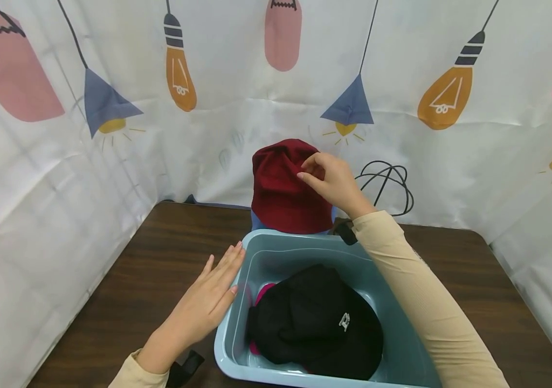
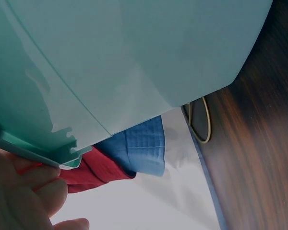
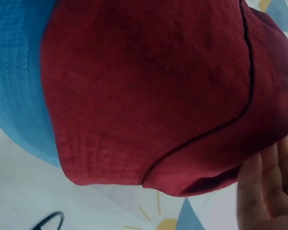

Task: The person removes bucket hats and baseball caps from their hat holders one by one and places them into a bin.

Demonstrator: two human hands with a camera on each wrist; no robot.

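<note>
A dark red bucket hat (image 1: 285, 188) sits over a blue hat (image 3: 19, 81) behind the basin. My right hand (image 1: 331, 180) is at the red hat's upper right side, thumb and fingertips apart; in the right wrist view its fingers (image 3: 273, 182) lie against or close beside the cloth, contact unclear. My left hand (image 1: 208, 299) is stretched flat, its fingers at the left rim of a light blue plastic basin (image 1: 229, 345). Inside the basin lies a black cap (image 1: 315, 323) with a small white emblem, partly covering something bright pink (image 1: 263, 291).
A black wire dome-shaped frame (image 1: 387, 183) stands right of the hats, partly behind the right wrist. The dark wooden table (image 1: 159, 258) ends at a white patterned curtain (image 1: 208, 156) at the back and sides. Dark straps (image 1: 186, 369) are at both wrists.
</note>
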